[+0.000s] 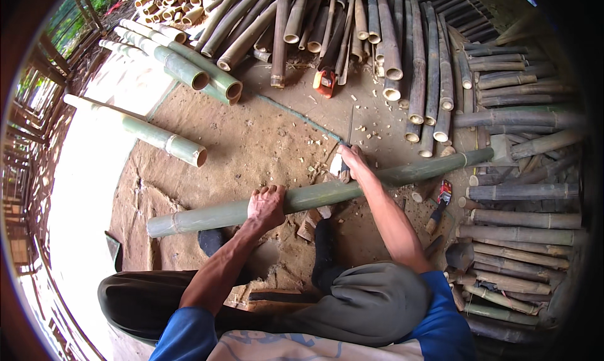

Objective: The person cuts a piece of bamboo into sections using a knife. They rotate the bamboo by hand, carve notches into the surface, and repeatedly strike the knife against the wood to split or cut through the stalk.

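A long green bamboo pole [207,217] lies across in front of me, its left end lower and nearer. My left hand [267,205] is closed over the top of it, left of the middle. Just beyond the pole, my right hand [353,161] is closed on the dark handle of a thin-bladed hand tool [350,123]. Its narrow blade points away from me; the angle hides the exact kind. A pale patch shows beside the handle, and I cannot make out what it is. Small wooden blocks [308,225] sit under the pole between my feet.
Cut bamboo lengths [390,53] are heaped at the far side, with more stacked bamboo [525,219] at the right. Several green poles [160,138] lie at the left. An orange-and-black object [324,83] and a red-and-black handled item [438,207] rest on the chip-strewn ground.
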Demonstrator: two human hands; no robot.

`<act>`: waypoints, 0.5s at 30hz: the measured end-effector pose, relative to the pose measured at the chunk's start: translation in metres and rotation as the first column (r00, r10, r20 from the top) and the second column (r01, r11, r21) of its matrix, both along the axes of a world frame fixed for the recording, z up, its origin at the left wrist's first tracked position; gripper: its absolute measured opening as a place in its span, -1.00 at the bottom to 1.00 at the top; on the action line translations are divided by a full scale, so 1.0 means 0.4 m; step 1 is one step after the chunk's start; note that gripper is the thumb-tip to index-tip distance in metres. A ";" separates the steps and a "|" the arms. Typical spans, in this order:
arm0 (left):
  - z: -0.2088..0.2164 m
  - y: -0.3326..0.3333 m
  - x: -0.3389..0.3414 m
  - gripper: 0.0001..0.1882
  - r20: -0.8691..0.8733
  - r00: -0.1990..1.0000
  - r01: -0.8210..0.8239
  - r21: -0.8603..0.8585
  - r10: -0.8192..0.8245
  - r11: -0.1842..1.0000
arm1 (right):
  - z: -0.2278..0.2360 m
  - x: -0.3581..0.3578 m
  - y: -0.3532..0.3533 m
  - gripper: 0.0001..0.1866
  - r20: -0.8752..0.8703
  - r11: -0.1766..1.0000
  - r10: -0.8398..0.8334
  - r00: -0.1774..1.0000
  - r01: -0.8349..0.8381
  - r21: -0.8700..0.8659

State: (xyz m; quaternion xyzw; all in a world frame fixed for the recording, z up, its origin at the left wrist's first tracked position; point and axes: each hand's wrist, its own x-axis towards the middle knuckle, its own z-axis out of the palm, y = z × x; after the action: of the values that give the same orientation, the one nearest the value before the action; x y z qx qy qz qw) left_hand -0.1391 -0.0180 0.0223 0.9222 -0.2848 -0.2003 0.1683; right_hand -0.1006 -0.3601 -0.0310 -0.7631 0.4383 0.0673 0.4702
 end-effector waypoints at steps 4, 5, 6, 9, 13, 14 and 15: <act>-0.002 0.057 0.018 -0.52 0.025 0.999 -0.046 0.008 0.045 0.999 | 0.061 0.052 0.147 -0.66 0.270 0.917 -0.191 0.944 0.073 0.391; 0.014 0.011 0.020 -0.52 0.029 1.000 -0.004 -0.018 0.004 1.000 | 0.055 0.045 0.086 -0.63 0.316 0.884 -0.173 0.933 0.005 0.467; 0.023 -0.009 0.026 -0.52 0.035 0.999 0.015 -0.020 -0.015 1.000 | 0.061 0.056 0.073 -0.59 0.363 0.829 -0.144 0.921 -0.088 0.553; 0.026 0.031 0.047 -0.54 0.001 1.000 -0.015 0.026 0.015 1.000 | 0.182 0.082 0.192 -0.60 0.466 0.745 -0.126 0.876 -0.227 0.628; 0.039 -0.001 0.064 -0.50 -0.027 0.999 0.026 0.050 -0.024 0.998 | 0.403 -0.067 0.137 -0.62 0.579 0.795 -0.064 0.813 -0.309 0.522; 0.040 -0.009 0.069 -0.49 -0.017 0.999 0.032 0.057 -0.031 0.998 | 0.425 -0.118 0.110 -0.66 0.564 0.826 -0.074 0.823 -0.266 0.497; 0.034 -0.007 0.079 -0.43 -0.020 1.000 0.022 0.063 -0.021 0.998 | 0.415 -0.153 0.088 -0.70 0.573 0.871 -0.073 0.816 -0.228 0.436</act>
State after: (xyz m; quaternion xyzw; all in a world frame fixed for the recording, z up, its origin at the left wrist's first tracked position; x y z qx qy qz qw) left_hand -0.1077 -0.0208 0.0359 0.9219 -0.2867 -0.2201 0.1394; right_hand -0.1619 -0.3248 0.1352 -0.6224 0.2128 -0.0374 0.7523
